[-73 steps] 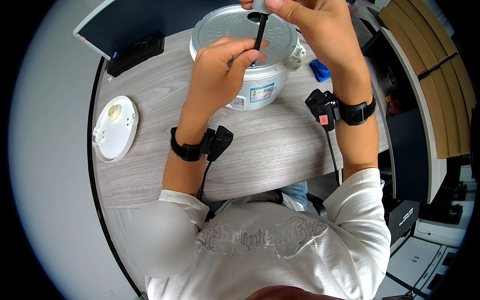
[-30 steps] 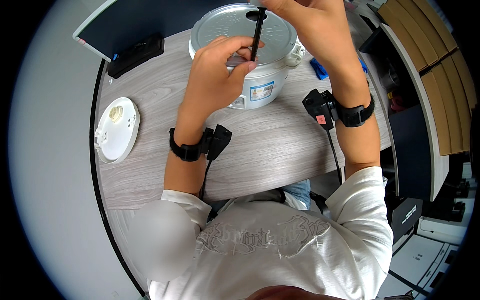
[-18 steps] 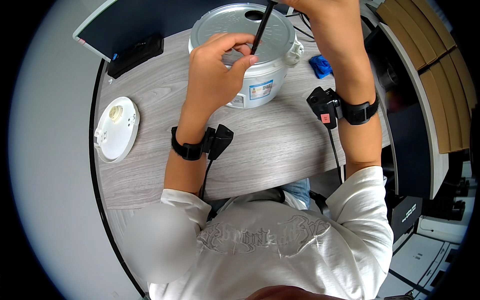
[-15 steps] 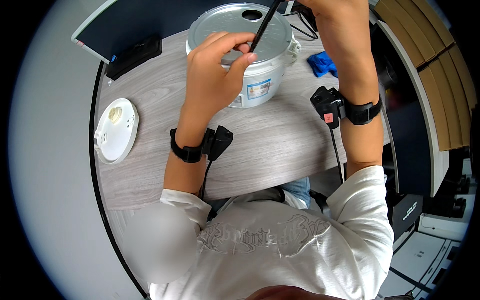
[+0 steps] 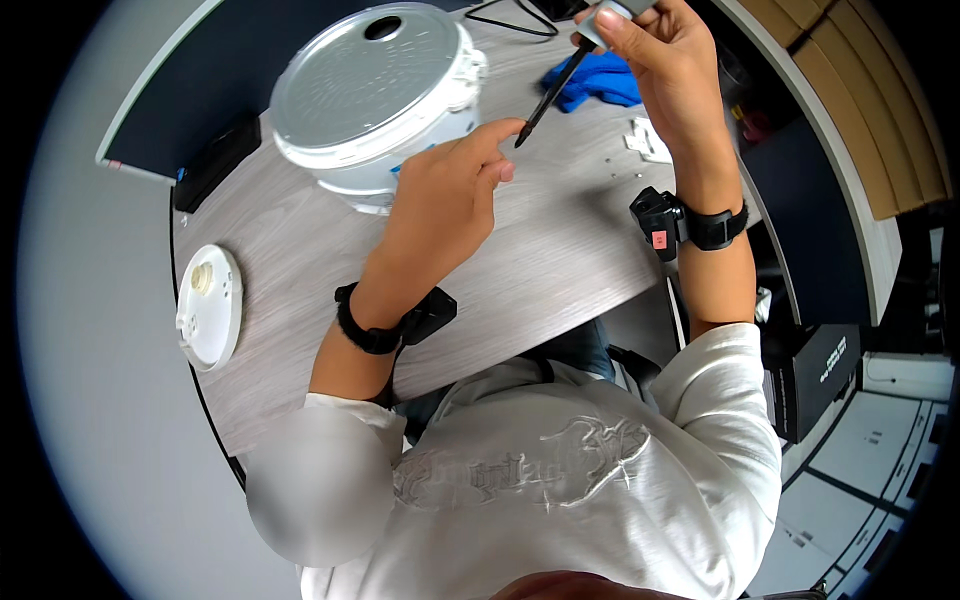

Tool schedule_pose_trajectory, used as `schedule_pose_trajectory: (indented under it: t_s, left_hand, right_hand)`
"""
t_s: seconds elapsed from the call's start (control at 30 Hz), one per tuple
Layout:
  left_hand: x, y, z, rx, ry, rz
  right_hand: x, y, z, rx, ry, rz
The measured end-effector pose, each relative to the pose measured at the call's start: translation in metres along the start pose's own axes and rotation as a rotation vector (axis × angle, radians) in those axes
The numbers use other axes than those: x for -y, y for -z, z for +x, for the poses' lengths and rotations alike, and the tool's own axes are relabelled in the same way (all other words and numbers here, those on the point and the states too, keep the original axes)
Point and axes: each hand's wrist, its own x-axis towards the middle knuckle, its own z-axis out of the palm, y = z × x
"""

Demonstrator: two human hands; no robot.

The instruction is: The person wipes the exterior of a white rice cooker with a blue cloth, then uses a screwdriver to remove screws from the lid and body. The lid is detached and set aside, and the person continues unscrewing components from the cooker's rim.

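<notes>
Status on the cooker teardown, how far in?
Done: a white round part lies apart at the table's left edge, small white pieces at the right. In hand: right hand holds a screwdriver, left hand fingers at its tip. Left: the rice cooker lid looks still on.

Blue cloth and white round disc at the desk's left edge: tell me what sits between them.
In the head view, the white cooker and the left hand lie between the blue cloth and the white disc.

Slim black screwdriver (image 5: 548, 95) with grey handle, tilted in the air, tip down-left, just beside a fingertip, above the wood-grain tabletop (image 5: 560, 250), right of the white cooker (image 5: 370, 95).
</notes>
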Motion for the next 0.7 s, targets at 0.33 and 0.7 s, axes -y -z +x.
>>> schedule_pose_trajectory:
  t_s: [0.33,0.7]
  left_hand:
    - [0.010,-0.102,0.040,0.396,-0.023,-0.056]
    - [0.024,-0.176,0.057,0.578,-0.141,0.126]
  right_hand:
    - [-0.034,0.106,-0.045,-0.243,0.062,-0.232]
    - [-0.050,0.131,-0.071,-0.330,0.056,-0.299]
